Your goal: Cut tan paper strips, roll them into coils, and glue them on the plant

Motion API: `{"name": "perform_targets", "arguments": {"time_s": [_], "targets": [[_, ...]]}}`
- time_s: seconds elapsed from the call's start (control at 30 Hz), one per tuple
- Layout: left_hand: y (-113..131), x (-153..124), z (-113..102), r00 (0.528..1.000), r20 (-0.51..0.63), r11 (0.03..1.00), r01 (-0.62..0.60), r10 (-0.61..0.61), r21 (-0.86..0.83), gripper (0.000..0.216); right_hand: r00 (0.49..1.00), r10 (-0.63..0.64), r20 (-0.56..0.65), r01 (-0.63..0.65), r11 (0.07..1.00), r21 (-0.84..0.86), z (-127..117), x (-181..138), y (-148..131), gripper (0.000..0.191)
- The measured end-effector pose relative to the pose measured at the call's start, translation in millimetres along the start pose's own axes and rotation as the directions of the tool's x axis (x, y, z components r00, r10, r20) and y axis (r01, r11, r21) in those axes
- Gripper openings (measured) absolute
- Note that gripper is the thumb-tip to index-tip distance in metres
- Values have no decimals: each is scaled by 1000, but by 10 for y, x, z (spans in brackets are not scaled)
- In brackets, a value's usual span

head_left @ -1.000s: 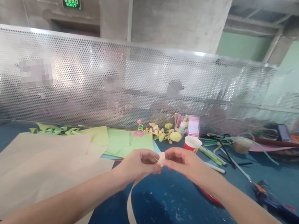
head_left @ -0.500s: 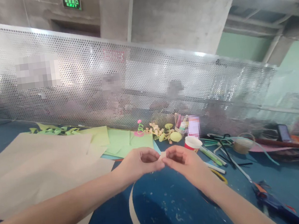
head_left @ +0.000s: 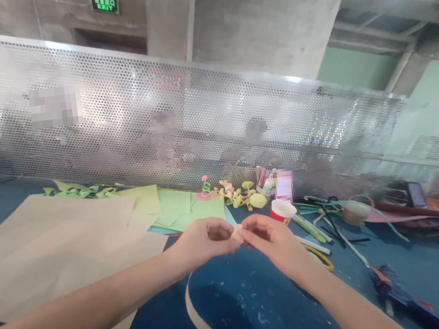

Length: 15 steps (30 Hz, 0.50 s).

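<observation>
Between the fingertips of both hands is a small piece of cream paper [head_left: 237, 232], partly hidden by the fingers. My left hand [head_left: 206, 238] pinches its left side, with thumb and forefinger curled together. From the right, my right hand [head_left: 270, 235] grips the same paper, its thumb lying along the near side. A narrow cream paper strip [head_left: 196, 314] curves down from behind my left wrist over the blue tabletop [head_left: 256, 299]. Whether it joins the held paper is hidden by my hand.
Large beige sheets [head_left: 73, 246] spread at left, with green paper [head_left: 176, 204] beyond. A red and white paper cup [head_left: 283, 210] stands past my right hand. Yellow-handled scissors [head_left: 323, 258], a glue gun [head_left: 399, 292] and several tubes lie at right. A perforated metal screen [head_left: 117, 113] borders the back.
The hanging strip has shifted slightly left and curves more, with its lower end drawn up. The paper between my fingertips has turned a little. Both hands stay nearly in place.
</observation>
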<state>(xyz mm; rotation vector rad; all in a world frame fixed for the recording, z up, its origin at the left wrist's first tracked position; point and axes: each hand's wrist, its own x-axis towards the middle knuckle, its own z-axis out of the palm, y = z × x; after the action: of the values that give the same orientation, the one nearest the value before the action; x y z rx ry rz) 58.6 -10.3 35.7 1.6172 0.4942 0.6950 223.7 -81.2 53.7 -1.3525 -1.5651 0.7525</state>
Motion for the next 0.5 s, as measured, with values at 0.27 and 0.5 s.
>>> {"name": "perform_targets", "arguments": {"time_s": [0.27,0.5], "targets": [[27,11,-11,1000,-26,999,0,1,50,21,1000,5,-17,-5,1000,-5,31,-19,-59,19],[42,10,-21,1000,-20,986,-18,21,168,24,999,-24,-39,23,999,-33,16,-23,-74,21]]}}
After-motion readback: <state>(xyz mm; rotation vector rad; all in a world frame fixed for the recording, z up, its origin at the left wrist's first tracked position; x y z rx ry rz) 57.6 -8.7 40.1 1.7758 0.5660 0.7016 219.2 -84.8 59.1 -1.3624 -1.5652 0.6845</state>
